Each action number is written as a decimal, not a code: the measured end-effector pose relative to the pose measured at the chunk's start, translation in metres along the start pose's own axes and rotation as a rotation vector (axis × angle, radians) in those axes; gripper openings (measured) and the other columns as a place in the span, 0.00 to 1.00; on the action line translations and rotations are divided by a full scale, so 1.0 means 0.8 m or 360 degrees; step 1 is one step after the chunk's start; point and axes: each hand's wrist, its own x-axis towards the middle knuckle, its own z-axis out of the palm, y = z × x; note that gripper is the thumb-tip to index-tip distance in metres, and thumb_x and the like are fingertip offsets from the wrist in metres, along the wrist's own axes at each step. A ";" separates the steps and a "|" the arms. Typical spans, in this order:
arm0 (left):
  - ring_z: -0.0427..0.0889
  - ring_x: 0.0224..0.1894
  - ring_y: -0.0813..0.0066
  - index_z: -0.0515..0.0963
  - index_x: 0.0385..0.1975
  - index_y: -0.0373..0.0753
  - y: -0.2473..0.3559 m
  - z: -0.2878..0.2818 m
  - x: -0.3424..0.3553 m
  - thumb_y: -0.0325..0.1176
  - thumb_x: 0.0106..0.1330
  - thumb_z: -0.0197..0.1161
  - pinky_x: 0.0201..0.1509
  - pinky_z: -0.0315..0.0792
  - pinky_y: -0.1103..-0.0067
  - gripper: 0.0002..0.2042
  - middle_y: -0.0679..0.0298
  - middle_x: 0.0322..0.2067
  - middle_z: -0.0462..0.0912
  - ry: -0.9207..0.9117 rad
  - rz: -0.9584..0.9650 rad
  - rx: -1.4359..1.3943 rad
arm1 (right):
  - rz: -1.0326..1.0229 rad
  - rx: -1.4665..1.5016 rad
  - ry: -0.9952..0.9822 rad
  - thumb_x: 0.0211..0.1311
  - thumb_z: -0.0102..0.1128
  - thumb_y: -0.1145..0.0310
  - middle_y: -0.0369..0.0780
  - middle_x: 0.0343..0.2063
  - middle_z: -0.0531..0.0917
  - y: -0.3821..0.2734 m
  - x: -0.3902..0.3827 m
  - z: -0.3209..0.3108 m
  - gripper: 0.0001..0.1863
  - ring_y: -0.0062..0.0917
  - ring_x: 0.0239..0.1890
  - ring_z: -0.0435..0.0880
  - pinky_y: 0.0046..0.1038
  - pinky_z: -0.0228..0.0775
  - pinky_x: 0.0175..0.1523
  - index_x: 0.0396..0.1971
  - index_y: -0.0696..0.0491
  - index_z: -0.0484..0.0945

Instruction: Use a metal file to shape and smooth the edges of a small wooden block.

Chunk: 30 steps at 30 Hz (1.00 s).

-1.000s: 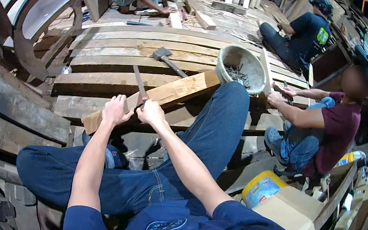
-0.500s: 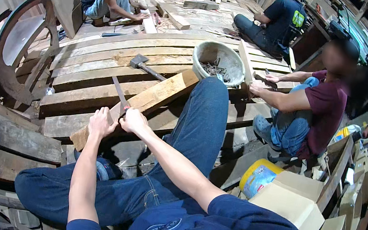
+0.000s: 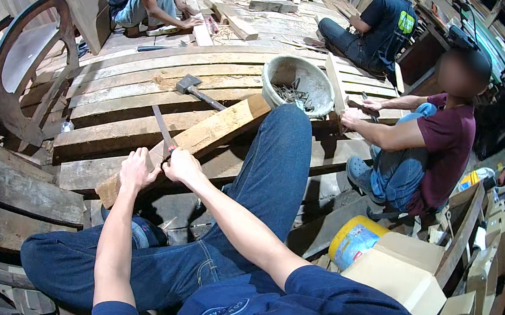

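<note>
A long squared timber [image 3: 232, 121] lies slantwise before me across the slatted planks, its near end beside my hands. My left hand [image 3: 138, 170] is closed over that near end. Right beside it, my right hand [image 3: 181, 166] is closed around the red and black handle of a tool with a long, flat grey blade [image 3: 163, 124], perhaps a handsaw. The blade points away from me, along the timber's left side. A hammer [image 3: 188, 85] with a blocky head lies beyond the timber. My raised knee is close to the timber's far end.
A pale bucket [image 3: 269, 82] holding thin dark metal pieces stands past my knee. One person [image 3: 445, 143] crouches at the right; two more sit or squat farther back. A wooden wheel-like frame [image 3: 11, 44] stands left. Cardboard [image 3: 396, 275] and a yellow-rimmed pail [image 3: 346, 236] are near my right side.
My view has shifted very slightly. Both my hands keep their grip in nearly the same place, and the timber, hammer and bucket lie as before.
</note>
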 end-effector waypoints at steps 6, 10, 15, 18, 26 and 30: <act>0.76 0.47 0.57 0.70 0.44 0.35 -0.001 0.004 0.002 0.50 0.52 0.65 0.44 0.75 0.64 0.27 0.57 0.42 0.76 0.0057 0.0016 0.0011 | 0.0018 -0.0009 -0.0002 0.50 0.62 0.59 0.56 0.36 0.82 -0.002 0.000 -0.003 0.23 0.48 0.42 0.83 0.42 0.76 0.47 0.39 0.63 0.78; 0.76 0.46 0.57 0.70 0.44 0.36 0.001 0.005 0.002 0.50 0.52 0.65 0.44 0.75 0.64 0.27 0.57 0.42 0.76 0.0069 0.0018 0.0059 | 0.0002 0.0013 0.0031 0.50 0.63 0.59 0.56 0.36 0.82 0.003 0.002 0.002 0.23 0.48 0.42 0.82 0.42 0.77 0.47 0.40 0.64 0.78; 0.75 0.46 0.57 0.70 0.44 0.36 -0.003 0.004 0.001 0.50 0.52 0.64 0.43 0.75 0.64 0.27 0.56 0.42 0.76 0.0008 0.0010 0.0011 | -0.0021 -0.0018 0.0010 0.50 0.62 0.59 0.57 0.36 0.82 0.000 -0.002 -0.002 0.23 0.48 0.42 0.82 0.42 0.77 0.47 0.40 0.64 0.78; 0.75 0.46 0.57 0.70 0.44 0.35 -0.004 0.007 0.001 0.50 0.52 0.64 0.43 0.74 0.64 0.27 0.56 0.42 0.76 0.0035 0.0007 0.0003 | -0.0021 -0.0018 -0.0009 0.50 0.62 0.59 0.57 0.36 0.82 -0.002 -0.002 -0.003 0.24 0.48 0.42 0.82 0.42 0.77 0.47 0.40 0.65 0.77; 0.76 0.45 0.56 0.71 0.44 0.35 -0.002 0.008 0.003 0.50 0.53 0.64 0.43 0.74 0.64 0.26 0.55 0.41 0.76 0.0089 0.0035 -0.0010 | 0.0000 -0.0010 -0.0013 0.50 0.62 0.59 0.58 0.33 0.82 0.002 0.001 -0.002 0.23 0.48 0.40 0.83 0.42 0.77 0.46 0.37 0.65 0.77; 0.76 0.45 0.56 0.71 0.44 0.35 -0.001 0.003 0.005 0.50 0.52 0.64 0.43 0.74 0.64 0.27 0.55 0.41 0.76 0.0037 0.0016 -0.0007 | -0.0038 -0.0010 0.0016 0.50 0.62 0.59 0.57 0.32 0.82 0.006 0.008 0.004 0.23 0.48 0.39 0.83 0.42 0.77 0.45 0.38 0.65 0.77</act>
